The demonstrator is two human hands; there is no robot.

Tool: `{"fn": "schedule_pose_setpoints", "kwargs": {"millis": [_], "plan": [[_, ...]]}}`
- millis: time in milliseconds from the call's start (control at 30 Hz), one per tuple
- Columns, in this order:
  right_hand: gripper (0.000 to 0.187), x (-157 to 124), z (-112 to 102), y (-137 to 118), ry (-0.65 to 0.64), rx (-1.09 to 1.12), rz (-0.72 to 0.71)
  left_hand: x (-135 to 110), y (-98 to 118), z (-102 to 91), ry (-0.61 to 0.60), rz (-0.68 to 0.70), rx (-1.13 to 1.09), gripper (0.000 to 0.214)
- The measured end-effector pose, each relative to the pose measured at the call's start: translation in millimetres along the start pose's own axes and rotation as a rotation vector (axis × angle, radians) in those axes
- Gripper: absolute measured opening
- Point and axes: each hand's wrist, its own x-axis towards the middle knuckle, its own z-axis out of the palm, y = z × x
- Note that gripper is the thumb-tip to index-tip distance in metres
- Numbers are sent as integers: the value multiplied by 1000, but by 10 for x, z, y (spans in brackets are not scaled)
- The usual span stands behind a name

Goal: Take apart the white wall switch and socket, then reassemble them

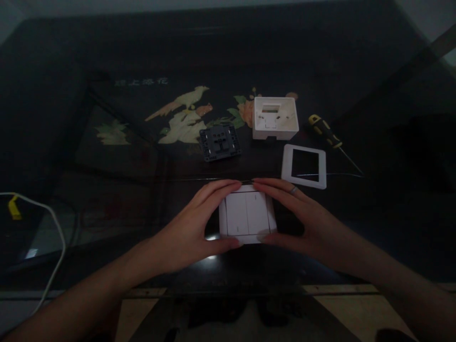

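Observation:
A white two-rocker wall switch (247, 213) is near the front of the dark table, its rocker face turned up towards me. My left hand (206, 218) grips its left side, fingers along the far edge and thumb at the near edge. On the right side my right hand (292, 211), with a ring on one finger, grips it the same way. Beyond the switch lie a dark grey socket module (220, 142), a white open back box (275, 118) and a white square frame (304, 166). The underside of the switch is hidden.
A screwdriver (325, 130) with a yellow and black handle lies at the right, its shaft pointing towards the frame. At the left, a white cable (59, 228) with a yellow tag (14, 209) runs over the table. The glossy tabletop (117, 190) bears a bird-and-flower picture.

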Motion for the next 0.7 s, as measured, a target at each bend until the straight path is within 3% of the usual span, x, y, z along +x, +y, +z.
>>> {"fn": "schedule_pose_setpoints", "kwargs": {"millis": [700], "plan": [[71,14,24,-36,18,-15,5,-5,39,73,90,-24,-79,77]]}}
